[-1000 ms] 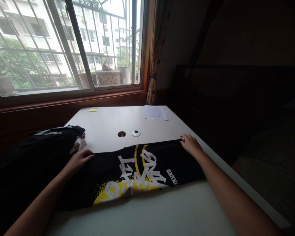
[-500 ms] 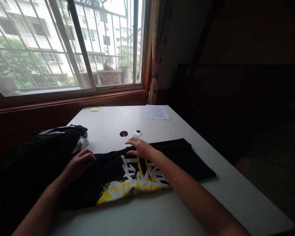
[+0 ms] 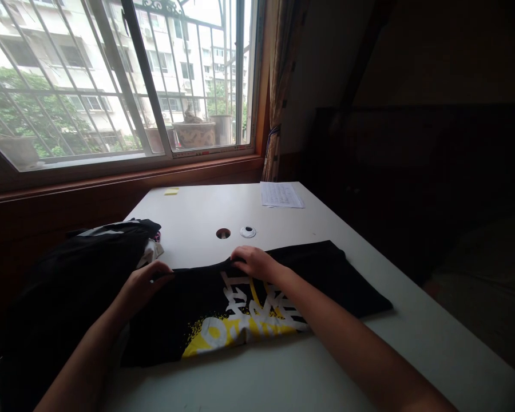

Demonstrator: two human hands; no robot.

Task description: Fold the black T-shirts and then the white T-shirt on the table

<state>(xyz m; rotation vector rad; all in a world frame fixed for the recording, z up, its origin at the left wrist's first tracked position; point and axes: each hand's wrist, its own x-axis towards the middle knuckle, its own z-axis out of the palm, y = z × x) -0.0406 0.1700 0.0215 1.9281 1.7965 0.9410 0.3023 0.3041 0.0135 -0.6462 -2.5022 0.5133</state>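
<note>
A black shirt (image 3: 201, 292) with a white and yellow print lies folded lengthwise across the white table (image 3: 197, 217). At its far edge on the left, my left hand (image 3: 148, 278) pinches the cloth between thumb and fingers. My right hand (image 3: 253, 263) grips the same far edge near the middle, just above the print, its fingers closed on the fabric. The shirt's right part lies flat beyond my right forearm, which covers some of the print.
A heap of dark clothes (image 3: 77, 274) lies at the left. Farther back are a yellow note (image 3: 171, 191), papers (image 3: 282, 195), a round hole (image 3: 224, 233) and a white cap (image 3: 248, 232). A barred window stands behind the table.
My right hand has come down onto the shirt's far edge and its fingers have closed on the cloth. My left fingers have closed at the edge too. The view has shifted slightly.
</note>
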